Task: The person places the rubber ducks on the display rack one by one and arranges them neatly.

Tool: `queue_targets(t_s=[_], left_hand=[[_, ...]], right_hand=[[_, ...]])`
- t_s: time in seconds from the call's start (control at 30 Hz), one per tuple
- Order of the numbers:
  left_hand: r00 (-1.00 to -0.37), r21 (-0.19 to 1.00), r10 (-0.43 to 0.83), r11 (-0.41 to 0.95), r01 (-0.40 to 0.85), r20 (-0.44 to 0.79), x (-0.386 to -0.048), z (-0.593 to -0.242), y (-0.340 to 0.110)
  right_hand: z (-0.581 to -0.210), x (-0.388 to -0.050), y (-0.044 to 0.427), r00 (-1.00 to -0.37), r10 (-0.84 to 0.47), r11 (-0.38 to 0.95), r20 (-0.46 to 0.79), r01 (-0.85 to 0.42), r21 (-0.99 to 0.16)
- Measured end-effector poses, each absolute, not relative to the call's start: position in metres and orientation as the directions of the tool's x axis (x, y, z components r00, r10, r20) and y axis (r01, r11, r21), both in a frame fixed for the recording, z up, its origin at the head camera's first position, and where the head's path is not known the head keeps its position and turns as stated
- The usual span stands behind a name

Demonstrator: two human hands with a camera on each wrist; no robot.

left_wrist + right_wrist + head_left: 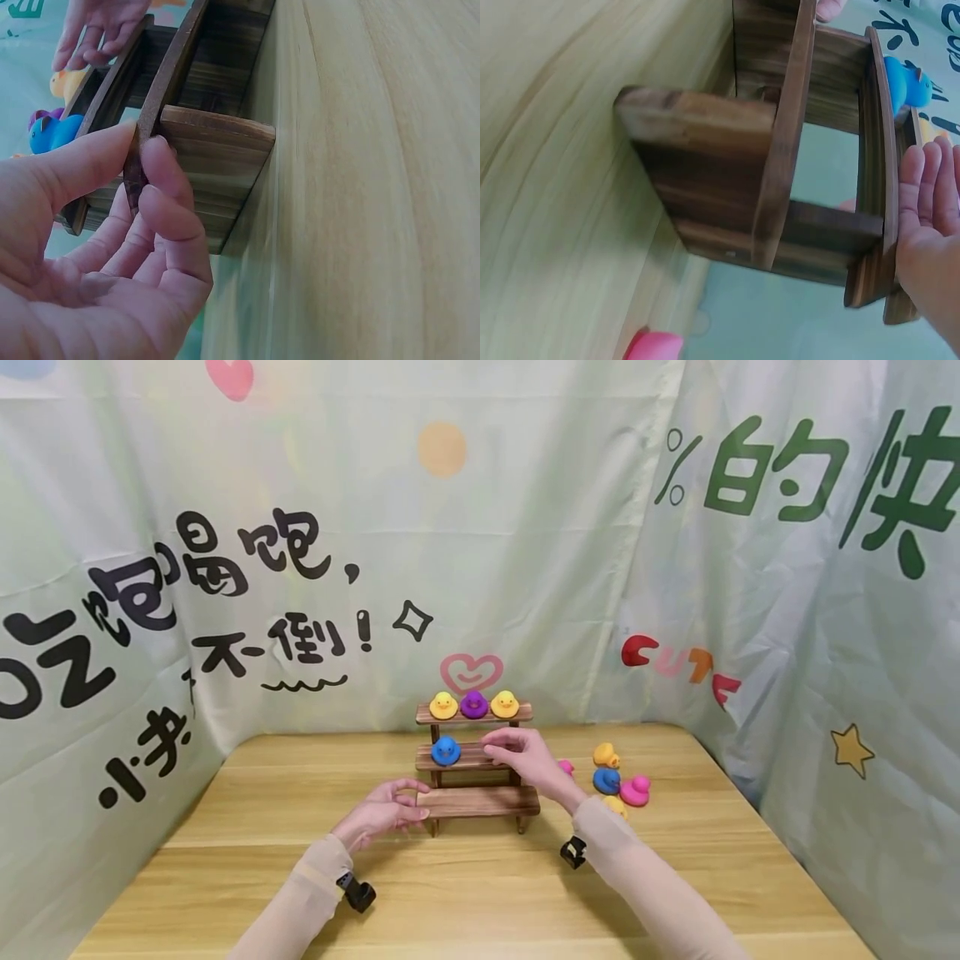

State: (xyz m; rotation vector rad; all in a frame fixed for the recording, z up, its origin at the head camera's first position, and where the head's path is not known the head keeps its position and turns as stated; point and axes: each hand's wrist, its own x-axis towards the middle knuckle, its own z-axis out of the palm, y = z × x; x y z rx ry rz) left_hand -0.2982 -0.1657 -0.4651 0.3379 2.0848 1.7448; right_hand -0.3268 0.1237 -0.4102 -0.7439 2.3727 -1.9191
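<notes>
Wooden stand (474, 766): left hand (381, 814) pinching lowest shelf (480, 802) by left end; right hand (534, 762) loose-fingered at middle shelf (471, 752).

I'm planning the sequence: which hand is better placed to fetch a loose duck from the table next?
Probably the right hand: it is at the middle shelf, nearer the loose ducks, and seems to hold nothing. The left hand pinches the left end of the bottom shelf.
</notes>
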Motion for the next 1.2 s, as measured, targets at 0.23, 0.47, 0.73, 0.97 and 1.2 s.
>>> queue_targets(t_s=[0.23, 0.47, 0.73, 0.97, 1.2], left_hand=[[-0.892, 0.982, 0.429, 0.175, -0.077, -0.146, -0.299, -0.465, -0.166], [-0.888, 0.982, 0.434, 0.171, -0.084, -0.152, -0.3, -0.464, -0.167], [-0.893, 0.979, 0.417, 0.181, -0.099, -0.167, -0.301, -0.462, -0.167], [-0.888, 0.98, 0.431, 0.173, -0.094, -0.161, -0.3, -0.461, -0.166], [-0.893, 0.979, 0.418, 0.176, -0.102, -0.168, -0.296, -0.461, -0.165]], right_hand=[[-0.409, -0.328, 0.138, -0.892, -0.35, 0.142, 0.287, -0.353, -0.925], [-0.406, -0.328, 0.149, -0.876, -0.383, 0.125, 0.292, -0.363, -0.923], [-0.402, -0.325, 0.169, -0.876, -0.421, 0.182, 0.235, -0.335, -0.924], [-0.403, -0.321, 0.193, -0.866, -0.479, 0.245, 0.143, -0.288, -0.926], [-0.41, -0.322, 0.215, -0.842, -0.531, 0.311, 0.095, -0.298, -0.903]])
